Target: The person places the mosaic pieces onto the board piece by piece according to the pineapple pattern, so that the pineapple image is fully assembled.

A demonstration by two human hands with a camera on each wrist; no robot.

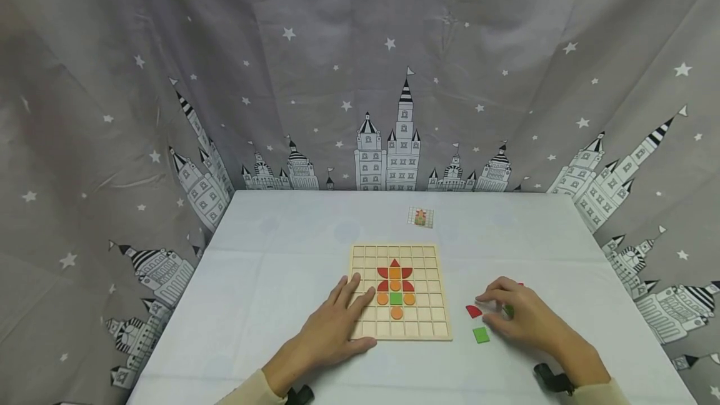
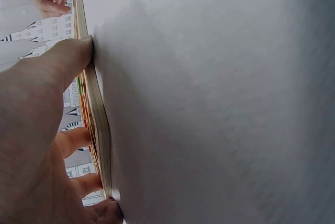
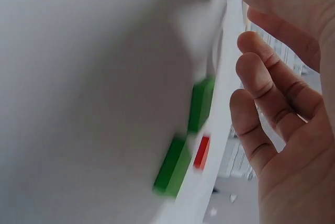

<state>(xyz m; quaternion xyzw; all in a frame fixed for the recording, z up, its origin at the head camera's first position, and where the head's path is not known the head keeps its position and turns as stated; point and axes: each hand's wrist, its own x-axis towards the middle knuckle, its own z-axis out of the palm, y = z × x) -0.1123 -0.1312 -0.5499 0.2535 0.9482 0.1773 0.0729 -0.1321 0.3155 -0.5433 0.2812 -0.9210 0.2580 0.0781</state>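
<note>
A square wooden grid board (image 1: 360, 324) lies on the table, bearing a figure of red, orange and green pieces. My left hand (image 1: 334, 330) rests at its left side with fingers spread over the edge. In the left wrist view, the left thumb (image 2: 78, 59) touches the board's side (image 2: 97, 98). To the right of the board, my right hand (image 1: 520, 314) hovers low, thumb and index finger apart beside a red quarter-round piece (image 1: 474, 311). A green square (image 1: 480, 335) lies just in front of it. Another green piece (image 1: 509, 310) is partly hidden under the hand.
A small pattern card (image 1: 420, 217) lies behind the board on the white table (image 1: 292, 230). Two green pieces (image 3: 201, 103) and a red piece (image 3: 202, 152) show near the right hand's fingers. A grey curtain (image 1: 315, 80) printed with castles surrounds the table.
</note>
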